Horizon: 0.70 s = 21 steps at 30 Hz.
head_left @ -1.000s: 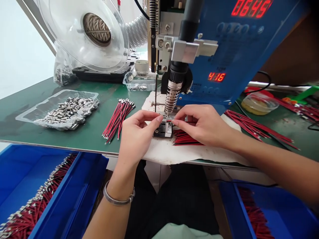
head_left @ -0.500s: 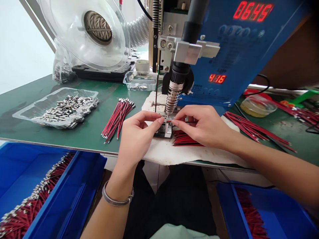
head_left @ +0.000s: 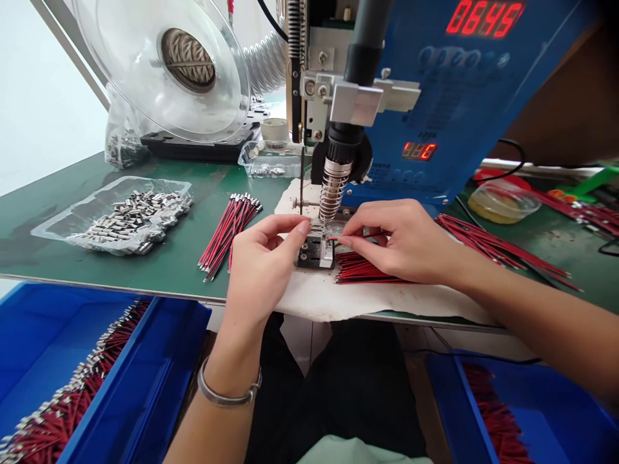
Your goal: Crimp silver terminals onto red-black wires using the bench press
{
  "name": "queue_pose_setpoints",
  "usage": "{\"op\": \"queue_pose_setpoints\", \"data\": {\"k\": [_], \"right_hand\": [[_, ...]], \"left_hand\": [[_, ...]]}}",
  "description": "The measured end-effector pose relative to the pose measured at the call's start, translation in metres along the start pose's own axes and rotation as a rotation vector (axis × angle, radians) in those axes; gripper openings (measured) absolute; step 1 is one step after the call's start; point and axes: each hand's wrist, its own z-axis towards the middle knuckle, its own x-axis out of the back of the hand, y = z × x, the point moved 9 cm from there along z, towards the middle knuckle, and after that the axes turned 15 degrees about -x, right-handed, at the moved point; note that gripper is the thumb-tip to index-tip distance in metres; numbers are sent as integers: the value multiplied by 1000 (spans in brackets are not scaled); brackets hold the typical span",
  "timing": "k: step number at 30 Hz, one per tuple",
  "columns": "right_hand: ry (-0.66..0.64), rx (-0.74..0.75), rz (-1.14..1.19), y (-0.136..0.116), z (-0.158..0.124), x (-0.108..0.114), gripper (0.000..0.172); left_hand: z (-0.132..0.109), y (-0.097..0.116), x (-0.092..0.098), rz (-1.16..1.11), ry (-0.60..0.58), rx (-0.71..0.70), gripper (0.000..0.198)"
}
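My right hand pinches a thin red wire between thumb and fingertips, its end pointing at the small metal fixture. On the fixture's other side is my left hand, thumb and forefinger pressed together; whatever lies between those tips is too small to make out. The spring-wrapped tip of the soldering machine stands directly above the fixture. Below my right hand lies a bundle of red and black wires on a white cloth. Left of my left hand sit wires with metal ends.
A clear tray of metal connectors rests at the left, with a smaller clear tray behind. Blue bins of wires stand below the table edge at left and right. The blue control box rises behind my right hand.
My left hand has drawn slightly left from the fixture, and my right hand slightly right with the wire. The lower red display reads differently. The whole view has shifted a little.
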Motion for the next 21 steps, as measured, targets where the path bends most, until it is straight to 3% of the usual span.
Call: {"op": "queue_pose_setpoints", "data": {"k": [7,14,21], "right_hand": [[26,1,15,1,2,3,11],[8,-25,80,-1,4,1,11],[-3,-13,91,-2,5,-3,10]], "left_hand": [[0,-12,-7,-152,33,43,24],[-6,-8,-3,-78,2,37,17],[-7,-9,-6,-84,-21,27,22]]}}
